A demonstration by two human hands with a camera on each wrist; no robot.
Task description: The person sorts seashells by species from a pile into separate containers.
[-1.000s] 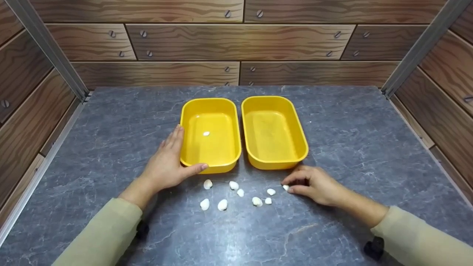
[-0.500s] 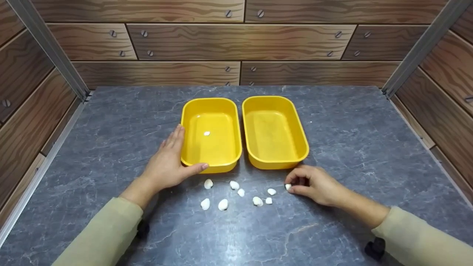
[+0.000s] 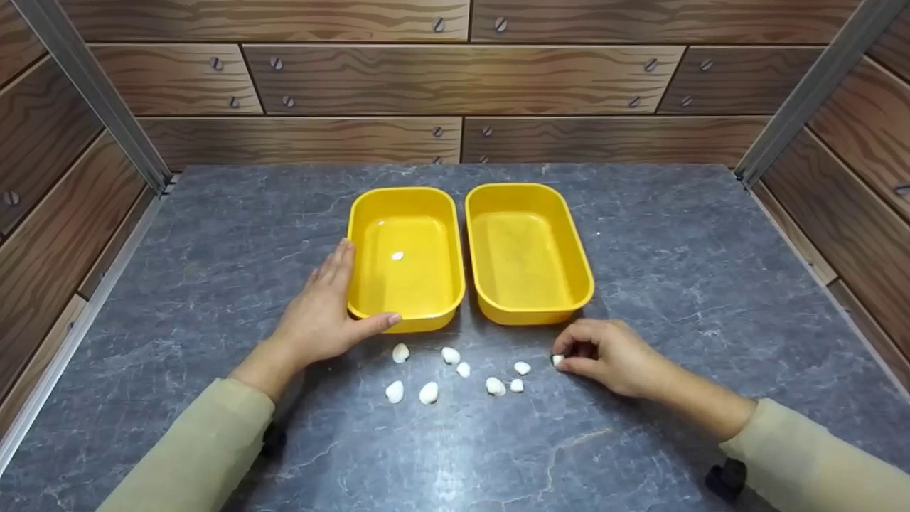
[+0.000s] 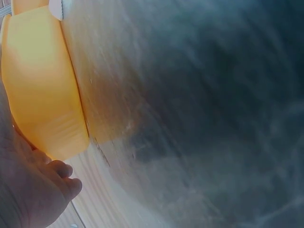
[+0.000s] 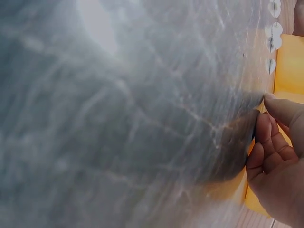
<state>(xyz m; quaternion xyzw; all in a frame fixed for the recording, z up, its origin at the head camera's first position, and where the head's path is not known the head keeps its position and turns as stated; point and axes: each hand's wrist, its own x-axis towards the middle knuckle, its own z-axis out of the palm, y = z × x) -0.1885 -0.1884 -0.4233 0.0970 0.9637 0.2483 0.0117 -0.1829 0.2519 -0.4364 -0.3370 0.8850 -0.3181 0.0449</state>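
Note:
Two yellow tubs stand side by side. The left tub (image 3: 419,281) has one small white piece (image 3: 397,256) on its floor; the right tub (image 3: 526,256) holds nothing. My left hand (image 3: 323,316) rests against the left tub's near-left corner, fingers straight along its side and thumb along its front. Several white pieces (image 3: 429,392) lie scattered on the table in front of the tubs. My right hand (image 3: 604,352) pinches the rightmost white piece (image 3: 557,360) between thumb and fingertips, low on the table. The left wrist view shows the tub wall (image 4: 42,85) close up.
The grey marble-patterned table (image 3: 213,235) is closed in by wood-patterned walls (image 3: 455,78) at the back and on both sides. Bare tabletop lies left, right and behind the tubs. In the right wrist view, white pieces (image 5: 274,28) lie beyond my curled fingers (image 5: 268,152).
My right hand's fingers have curled in and closed round the rightmost white piece, shifting slightly right. The left hand and both tubs have stayed still.

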